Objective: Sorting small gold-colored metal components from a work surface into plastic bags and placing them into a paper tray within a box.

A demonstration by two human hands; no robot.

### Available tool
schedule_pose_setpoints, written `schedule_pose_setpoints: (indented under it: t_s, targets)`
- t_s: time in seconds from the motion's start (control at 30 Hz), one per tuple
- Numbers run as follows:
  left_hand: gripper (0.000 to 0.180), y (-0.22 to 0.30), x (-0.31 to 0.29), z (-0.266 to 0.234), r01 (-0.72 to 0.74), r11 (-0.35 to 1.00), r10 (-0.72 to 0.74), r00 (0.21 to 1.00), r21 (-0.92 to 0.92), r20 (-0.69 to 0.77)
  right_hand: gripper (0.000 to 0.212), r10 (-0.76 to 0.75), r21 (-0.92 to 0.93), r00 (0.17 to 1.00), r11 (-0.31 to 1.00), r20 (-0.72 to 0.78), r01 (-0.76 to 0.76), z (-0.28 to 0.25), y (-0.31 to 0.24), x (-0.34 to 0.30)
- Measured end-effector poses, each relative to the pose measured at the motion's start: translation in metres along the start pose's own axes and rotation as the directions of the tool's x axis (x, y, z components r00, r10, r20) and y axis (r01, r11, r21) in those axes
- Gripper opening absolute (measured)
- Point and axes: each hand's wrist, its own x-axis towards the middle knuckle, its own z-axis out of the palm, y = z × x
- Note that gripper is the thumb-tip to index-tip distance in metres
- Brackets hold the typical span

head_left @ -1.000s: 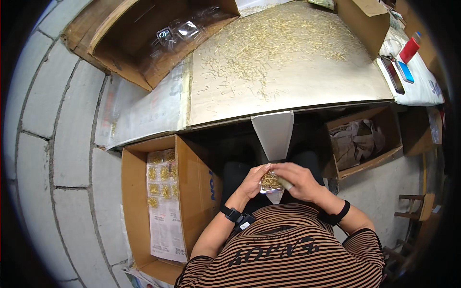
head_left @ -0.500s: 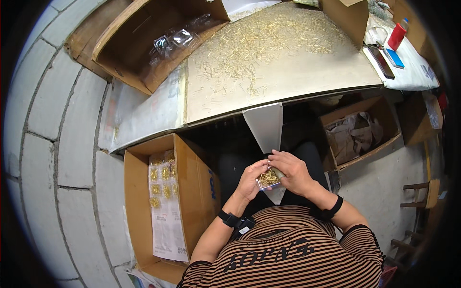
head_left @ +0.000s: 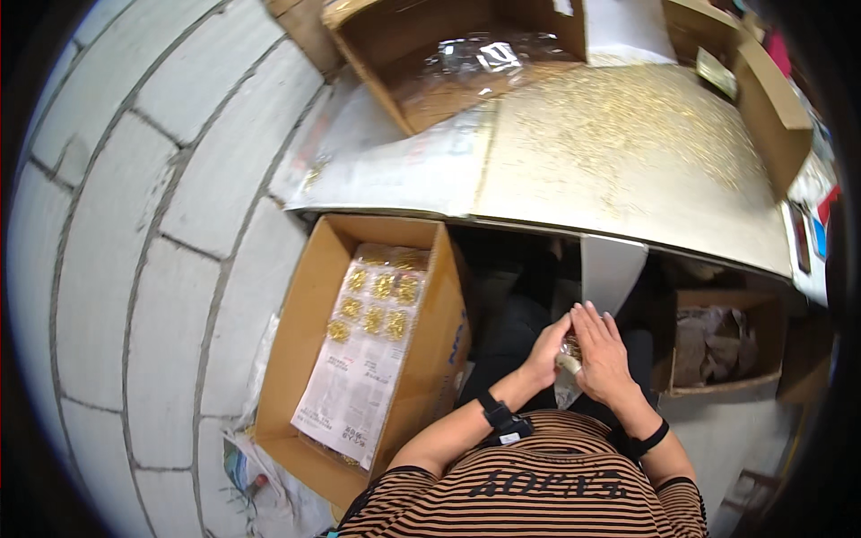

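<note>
A small clear plastic box (head_left: 571, 344) with thin gold-coloured metal pieces inside is held upright between my two hands, over my lap. Cupped around its left side, my left hand (head_left: 545, 353) grips it. My right hand (head_left: 604, 357) presses on it from the right, the fingers straight and close together. Most of the box is hidden by the hands, so whether its lid is closed cannot be seen. Something pale covers my right thumb, too small to make out.
Beside my left arm stands a cardboard box (head_left: 278, 394) with several filled clear boxes (head_left: 383, 286) on printed paper. Loose gold pieces (head_left: 628, 125) lie across the tabletop (head_left: 556, 211). Another carton (head_left: 359, 40) there holds clear plastic boxes (head_left: 498, 56). A carton with brown paper (head_left: 717, 341) sits at right.
The view has swung left, so the scene sits further right. My right hand has straightened and flattened against the plastic box, which is tipped up and more covered now.
</note>
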Motion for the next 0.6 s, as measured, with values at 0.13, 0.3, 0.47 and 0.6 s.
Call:
schedule_pose_setpoints:
  t_s: [0.13, 0.3, 0.47, 0.6]
  targets:
    - [0.031, 0.006, 0.005, -0.009, -0.011, 1.000, 0.012, 0.999, -0.019, 0.046, 0.057, -0.059, -0.031, 0.997, 0.998, -0.040, 0.058, 0.007, 0.012, 0.014]
    - [0.042, 0.036, -0.001, -0.012, -0.038, 0.993, 0.047, 0.996, 0.115, -0.080, 0.054, -0.127, 0.238, 0.990, 0.961, -0.065, 0.139, -0.005, 0.001, 0.036]
    - [0.051, 0.053, -0.003, -0.007, 0.010, 0.992, -0.008, 1.000, 0.128, -0.017, 0.047, 0.072, 0.310, 0.944, 0.950, -0.323, 0.034, -0.032, 0.031, 0.029]
    - [0.041, 0.048, 0.003, -0.010, 0.028, 0.992, -0.027, 1.000, 0.120, -0.011, 0.045, -0.100, 0.102, 0.984, 0.988, -0.144, 0.116, -0.024, 0.020, 0.011]
